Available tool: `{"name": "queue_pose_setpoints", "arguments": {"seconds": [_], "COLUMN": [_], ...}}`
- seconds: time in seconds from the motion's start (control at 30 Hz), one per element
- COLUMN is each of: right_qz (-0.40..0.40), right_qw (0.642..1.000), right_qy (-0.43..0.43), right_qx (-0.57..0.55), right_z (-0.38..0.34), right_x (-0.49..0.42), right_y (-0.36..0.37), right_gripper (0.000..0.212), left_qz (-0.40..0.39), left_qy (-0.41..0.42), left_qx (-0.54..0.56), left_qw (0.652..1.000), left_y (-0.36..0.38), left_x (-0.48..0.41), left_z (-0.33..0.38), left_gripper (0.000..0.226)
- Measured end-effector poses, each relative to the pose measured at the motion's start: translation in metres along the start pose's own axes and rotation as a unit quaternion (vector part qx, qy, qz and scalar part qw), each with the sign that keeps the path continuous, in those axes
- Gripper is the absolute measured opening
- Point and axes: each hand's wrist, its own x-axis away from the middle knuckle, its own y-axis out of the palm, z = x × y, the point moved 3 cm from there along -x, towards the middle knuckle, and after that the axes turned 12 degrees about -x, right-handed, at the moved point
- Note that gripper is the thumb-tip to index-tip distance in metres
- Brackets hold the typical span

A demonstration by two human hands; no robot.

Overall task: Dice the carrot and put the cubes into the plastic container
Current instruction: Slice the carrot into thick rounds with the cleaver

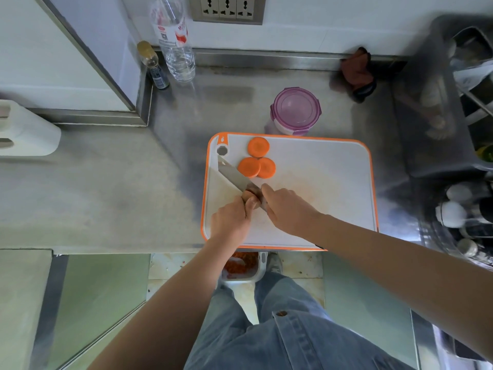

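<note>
A white cutting board with an orange rim (333,182) lies on the steel counter. Three round carrot slices (257,161) lie near its far left corner, two of them overlapping. My left hand (232,217) pinches a small carrot piece (246,194) on the board. My right hand (288,209) grips the handle of a knife (234,174), whose blade points to the far left and rests against the carrot piece. A round plastic container with a purple lid (294,109) stands shut just beyond the board.
A water bottle (176,44) and a small bottle (153,65) stand at the back left wall. A dish rack (458,102) fills the right side. A dark cloth (357,73) lies at the back. A bin with orange scraps (240,265) sits on the floor below the counter edge.
</note>
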Motion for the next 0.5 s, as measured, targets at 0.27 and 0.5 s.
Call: {"name": "queue_pose_setpoints", "arguments": {"seconds": [0.27, 0.5], "right_qz": [0.002, 0.016], "right_qw": [1.0, 0.999], "right_qy": [0.009, 0.001], "right_qx": [-0.029, -0.038], "right_z": [0.003, 0.008], "right_x": [-0.004, -0.01], "right_y": [0.014, 0.013], "right_gripper": [0.017, 0.02], "left_qz": [-0.071, -0.06], "left_qy": [-0.049, -0.035], "left_qx": [0.147, 0.156], "left_qw": [0.985, 0.985], "left_y": [0.007, 0.008], "left_x": [-0.013, -0.018], "left_z": [-0.01, -0.02], "left_gripper": [0.065, 0.062]}}
